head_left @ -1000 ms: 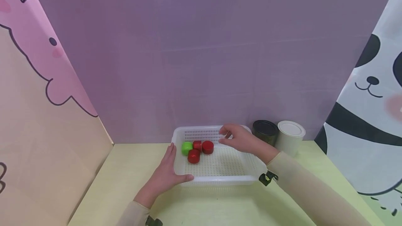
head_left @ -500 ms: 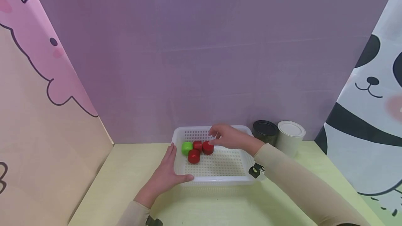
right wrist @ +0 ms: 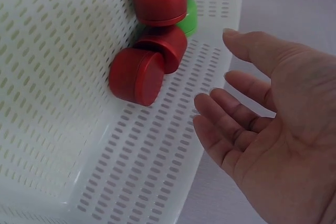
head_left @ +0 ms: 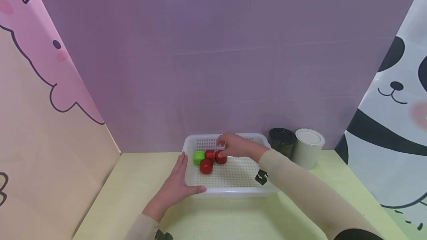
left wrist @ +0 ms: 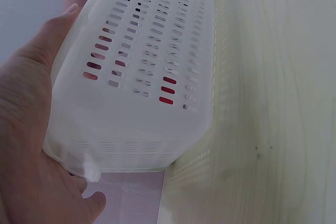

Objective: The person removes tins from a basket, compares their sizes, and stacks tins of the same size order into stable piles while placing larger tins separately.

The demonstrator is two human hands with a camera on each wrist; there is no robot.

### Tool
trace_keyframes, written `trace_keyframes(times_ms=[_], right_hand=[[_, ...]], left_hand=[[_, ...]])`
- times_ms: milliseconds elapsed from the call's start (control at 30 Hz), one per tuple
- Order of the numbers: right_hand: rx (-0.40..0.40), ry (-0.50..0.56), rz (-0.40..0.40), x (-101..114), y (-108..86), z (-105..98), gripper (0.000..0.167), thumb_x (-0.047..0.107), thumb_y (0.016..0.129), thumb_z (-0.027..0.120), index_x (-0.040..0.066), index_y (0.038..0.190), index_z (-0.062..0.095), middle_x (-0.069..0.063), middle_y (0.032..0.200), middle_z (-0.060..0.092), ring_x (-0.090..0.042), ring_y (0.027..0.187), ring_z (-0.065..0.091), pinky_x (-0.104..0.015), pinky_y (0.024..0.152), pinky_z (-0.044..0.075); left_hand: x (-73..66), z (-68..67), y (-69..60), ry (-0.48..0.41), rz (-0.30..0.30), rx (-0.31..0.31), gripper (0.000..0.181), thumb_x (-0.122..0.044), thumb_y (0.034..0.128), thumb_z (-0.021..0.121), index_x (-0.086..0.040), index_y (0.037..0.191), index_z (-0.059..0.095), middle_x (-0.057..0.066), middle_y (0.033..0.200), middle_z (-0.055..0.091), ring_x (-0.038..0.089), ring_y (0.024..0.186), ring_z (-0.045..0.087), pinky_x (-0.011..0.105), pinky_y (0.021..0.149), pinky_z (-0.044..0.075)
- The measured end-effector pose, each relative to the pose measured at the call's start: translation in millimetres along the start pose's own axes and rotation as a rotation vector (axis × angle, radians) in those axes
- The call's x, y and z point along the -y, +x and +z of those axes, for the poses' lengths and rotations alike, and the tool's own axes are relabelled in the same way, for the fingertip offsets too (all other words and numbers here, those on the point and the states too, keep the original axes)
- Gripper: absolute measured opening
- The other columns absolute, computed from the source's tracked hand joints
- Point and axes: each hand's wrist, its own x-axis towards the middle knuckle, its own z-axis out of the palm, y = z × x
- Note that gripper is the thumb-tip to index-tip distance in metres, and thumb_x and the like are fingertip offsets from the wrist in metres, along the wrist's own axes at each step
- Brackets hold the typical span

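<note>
A white perforated plastic basket [head_left: 233, 192] holds three small round red tins, one at its front left [head_left: 205, 166], and a green tin [head_left: 198, 157], clustered toward its left side. My left hand [head_left: 178, 180] rests against the basket's front-left corner, fingers along the left side and thumb on the front rim. My right hand [head_left: 238, 146] hovers over the basket at the rightmost red tin [head_left: 221, 158], partly covering it in the head view. In the right wrist view the right fingers bend loosely, apart from the red tins [right wrist: 137, 76], with nothing between them.
Behind the basket's right end stand a dark lidded canister [head_left: 282, 140] and a white lidded canister [head_left: 309, 145]. A purple backdrop [head_left: 213, 66] rises behind the pale wooden table [head_left: 220, 217]. Printed panels flank both sides, with a panda [head_left: 397, 121] on the right.
My right hand has moved left across the basket, from its right half to the rightmost red tin. The left hand, basket and tins stay where they were.
</note>
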Motion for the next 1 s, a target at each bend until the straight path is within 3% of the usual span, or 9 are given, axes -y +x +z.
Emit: trace_keyframes(times_ms=[433,667,1000], right_hand=[[0.001,-0.087,0.082,-10,16.6,14,0.047,0.011,0.094,0.089,0.003,0.137,0.072,-0.014,0.13,0.072,-0.026,0.112,0.067,-0.046,0.104,0.06],[0.012,-0.041,0.134,-17,18.9,21,0.05,0.01,0.095,0.088,0.006,0.142,0.07,-0.015,0.136,0.072,-0.032,0.123,0.067,-0.051,0.111,0.057],[0.011,0.024,0.115,-24,18.9,26,0.057,0.007,0.093,0.089,0.004,0.145,0.068,-0.016,0.132,0.074,-0.031,0.118,0.069,-0.049,0.106,0.059]], left_hand=[[-2.5,1.5,-1.9,-0.003,0.003,-0.004,0.14,-0.06,0.0783,0.097,-0.003,0.177,0.015,0.012,0.186,0.006,0.04,0.169,0.017,0.065,0.127,0.034],[-3.4,1.8,-3.0,-0.012,0.008,-0.002,0.142,-0.061,0.0778,0.097,-0.005,0.177,0.013,0.012,0.186,0.005,0.039,0.17,0.014,0.064,0.128,0.032],[-2.3,2.1,-2.9,-0.014,0.013,-0.004,0.141,-0.057,0.078,0.098,-0.005,0.177,0.013,0.013,0.186,0.006,0.038,0.17,0.014,0.063,0.128,0.032]])
